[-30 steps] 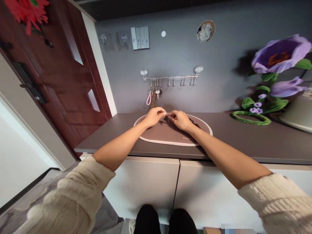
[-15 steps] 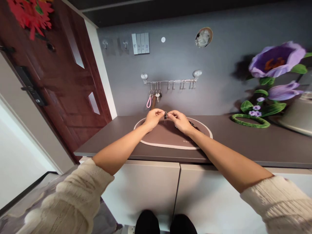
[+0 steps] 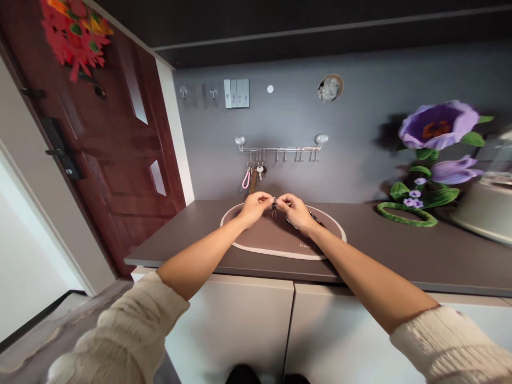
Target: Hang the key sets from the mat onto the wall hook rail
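Note:
A small bunch of keys hangs between my two hands, above the brown oval mat with its pale border. My left hand pinches the top of the bunch from the left. From the right, my right hand pinches the same spot, where a ring seems to be. Behind my right hand a few dark items lie on the mat, mostly covered by it. On the wall beyond, several keys and a pink loop strap hang from the clear hook rail.
The mat lies on a dark countertop over white cabinet doors. Purple artificial flowers stand at the right beside a pale rounded object. A dark shelf overhangs the counter. A red-brown door is at the left.
The view has tilted up, so the scene sits lower in the picture. Both hands keep their pinch on the bunch of keys, with little movement over the mat.

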`<state>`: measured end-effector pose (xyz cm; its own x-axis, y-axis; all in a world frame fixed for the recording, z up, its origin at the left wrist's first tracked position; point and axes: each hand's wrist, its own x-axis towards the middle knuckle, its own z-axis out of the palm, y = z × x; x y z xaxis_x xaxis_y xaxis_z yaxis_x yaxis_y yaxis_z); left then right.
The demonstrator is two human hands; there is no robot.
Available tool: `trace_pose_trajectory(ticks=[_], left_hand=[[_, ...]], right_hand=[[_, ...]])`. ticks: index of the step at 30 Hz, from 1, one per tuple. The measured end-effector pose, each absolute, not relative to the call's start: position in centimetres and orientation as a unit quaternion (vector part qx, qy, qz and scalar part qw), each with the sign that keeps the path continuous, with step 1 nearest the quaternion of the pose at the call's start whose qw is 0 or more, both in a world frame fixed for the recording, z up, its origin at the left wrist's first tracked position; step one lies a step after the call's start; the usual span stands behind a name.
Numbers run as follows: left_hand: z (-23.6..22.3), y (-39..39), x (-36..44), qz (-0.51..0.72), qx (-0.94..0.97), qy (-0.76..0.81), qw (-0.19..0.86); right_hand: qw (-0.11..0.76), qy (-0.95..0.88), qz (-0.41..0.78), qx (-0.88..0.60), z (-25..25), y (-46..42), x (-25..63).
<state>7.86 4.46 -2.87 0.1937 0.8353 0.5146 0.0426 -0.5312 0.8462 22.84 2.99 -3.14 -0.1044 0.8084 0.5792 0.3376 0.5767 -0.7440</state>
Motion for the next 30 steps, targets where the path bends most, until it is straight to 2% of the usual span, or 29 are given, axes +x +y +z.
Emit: trace_pose_trajectory(ticks=[9,14,18,23,30], left_hand=[[-0.5,4.3,9.4,0.574,0.690,0.304,0.320],[1.1,5.2,10.4,0.621,0.621,0.371,0.303],[-0.2,5.8,10.4,0.618,0.632,0.422,0.201],[-2.5,6.1,9.4,0.508,0.745,0.431,0.019],[-2.8,6.7,8.8,0.467,0.757,0.456,-0.024]], right_hand=[[0.587,-0.693,0.175,-0.380,-1.9,3.3,23.4],[0.616,-0.667,0.192,-0.372,1.0,4.3,23.7],[0.652,-0.604,0.257,-0.380,3.5,5.6,23.2],[0.665,-0.517,0.349,-0.410,5.5,7.8,22.1],[0.680,-0.464,0.359,-0.439,6.8,10.6,21.0]])
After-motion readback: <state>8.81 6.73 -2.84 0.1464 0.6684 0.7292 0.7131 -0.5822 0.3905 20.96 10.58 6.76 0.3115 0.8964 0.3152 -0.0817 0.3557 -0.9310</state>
